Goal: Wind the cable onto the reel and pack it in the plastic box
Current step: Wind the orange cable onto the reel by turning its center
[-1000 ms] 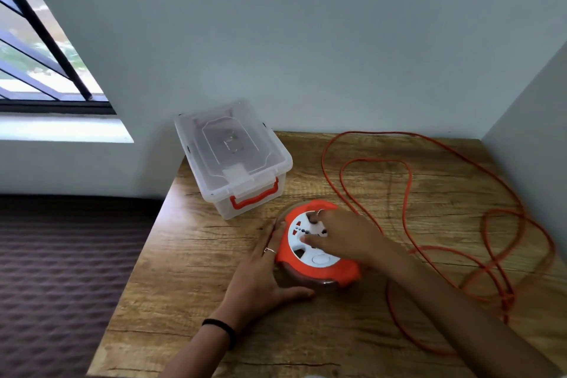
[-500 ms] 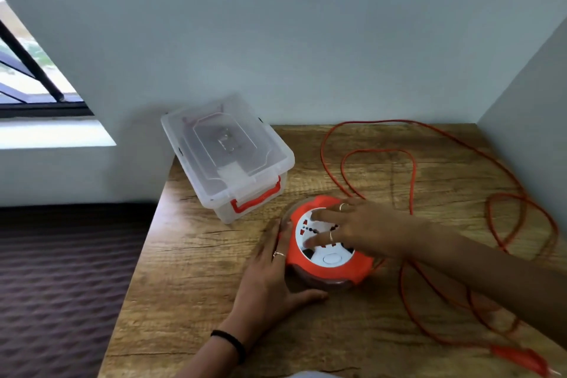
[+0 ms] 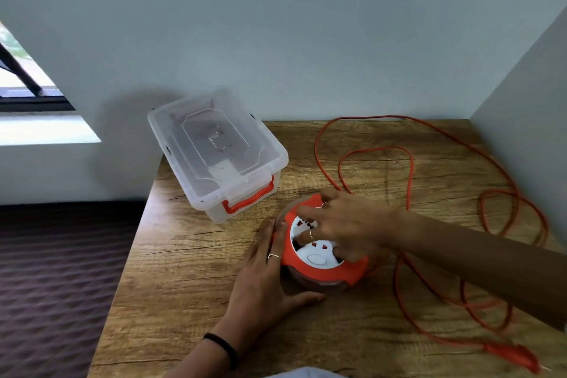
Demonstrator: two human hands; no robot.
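A closed clear box (image 3: pixel 214 153) sits far left on the wooden table (image 3: pixel 184 285). Loose orange cable (image 3: pixel 411 169) sprawls right, its plug (image 3: pixel 512 354) near. The orange reel (image 3: pixel 322 267) lies centre; the left hand (image 3: pixel 267 279) rests flat against its left side, and the right hand (image 3: pixel 346 224) grips its top, fingers curled.

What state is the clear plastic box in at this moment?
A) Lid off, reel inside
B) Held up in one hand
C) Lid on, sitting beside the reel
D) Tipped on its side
C: the box stands on the table with its lid on and the red latch down, apart from the reel, which both hands work on, the left hand against its side and the right hand on top.
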